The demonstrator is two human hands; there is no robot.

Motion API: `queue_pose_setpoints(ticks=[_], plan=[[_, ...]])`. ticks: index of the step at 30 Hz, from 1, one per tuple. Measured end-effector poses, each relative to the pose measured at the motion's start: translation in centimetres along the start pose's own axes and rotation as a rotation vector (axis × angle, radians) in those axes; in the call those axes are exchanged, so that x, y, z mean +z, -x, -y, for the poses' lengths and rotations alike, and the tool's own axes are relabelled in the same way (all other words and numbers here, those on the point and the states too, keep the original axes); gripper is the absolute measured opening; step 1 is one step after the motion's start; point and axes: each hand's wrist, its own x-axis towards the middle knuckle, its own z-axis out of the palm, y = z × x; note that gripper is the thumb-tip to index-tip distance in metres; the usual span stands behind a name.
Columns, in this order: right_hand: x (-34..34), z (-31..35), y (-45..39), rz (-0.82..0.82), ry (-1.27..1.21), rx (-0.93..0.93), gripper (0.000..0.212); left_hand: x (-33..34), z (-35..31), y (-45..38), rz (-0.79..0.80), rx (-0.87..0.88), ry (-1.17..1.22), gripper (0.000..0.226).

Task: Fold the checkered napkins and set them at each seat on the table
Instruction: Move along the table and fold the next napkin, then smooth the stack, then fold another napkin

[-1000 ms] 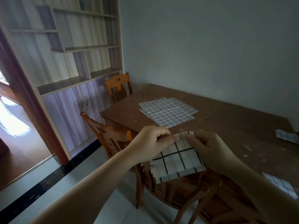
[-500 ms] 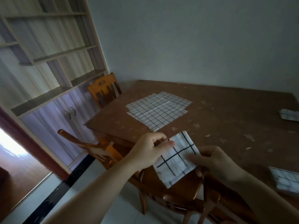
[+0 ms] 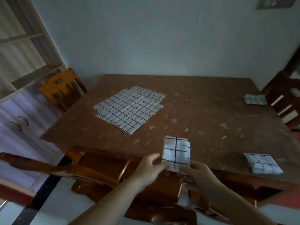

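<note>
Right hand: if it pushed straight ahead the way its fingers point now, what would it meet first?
The right hand points across the table; beyond the folded napkin it holds, only bare tabletop lies ahead. The way looks free, though depth is uncertain.

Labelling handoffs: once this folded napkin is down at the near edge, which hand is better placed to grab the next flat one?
Left, probably. The left hand is on the stack's side; the flat napkins lie far-left of the folded napkin. The right hand would cross over.
</note>
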Motion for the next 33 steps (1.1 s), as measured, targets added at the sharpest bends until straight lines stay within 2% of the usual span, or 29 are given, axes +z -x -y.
queue_pose_setpoints(ticks=[2,5,10,17,20,24,28,33], plan=[[1.0,-0.6,-1.5,-0.051,0.015,0.086,0.014,-0.8,1.7,-1.1,0.018,-0.076,0.043,0.038],[3.1,-1.2,-3.8,-0.169,0.031,0.177,0.019,-2.3,3.8,-3.0,0.127,-0.196,0.180,0.015],[5.2,-1.0,-7.7,-0.318,0.120,0.132,0.022,-4.8,6.1,-7.3,0.163,-0.264,0.176,0.029],[6.5,-1.6,-13.9,-0.397,0.239,0.097,0.017,-5.4,7.4,-12.8,0.082,-0.244,0.042,0.044],[6.6,-1.2,-17.1,-0.424,0.288,0.081,0.025,-6.1,8.1,-15.3,0.015,-0.244,0.019,0.048],[7.0,-0.9,-20.9,-0.435,0.327,0.074,0.028,-6.7,8.8,-18.5,-0.104,-0.202,-0.121,0.033],[7.3,-0.4,-22.6,-0.431,0.382,0.097,0.024,-7.0,9.4,-20.6,-0.070,-0.226,-0.168,0.031],[7.3,0.2,-22.5,-0.495,0.643,0.052,0.016,-9.6,10.0,-21.7,-0.021,-0.180,-0.273,0.031]])
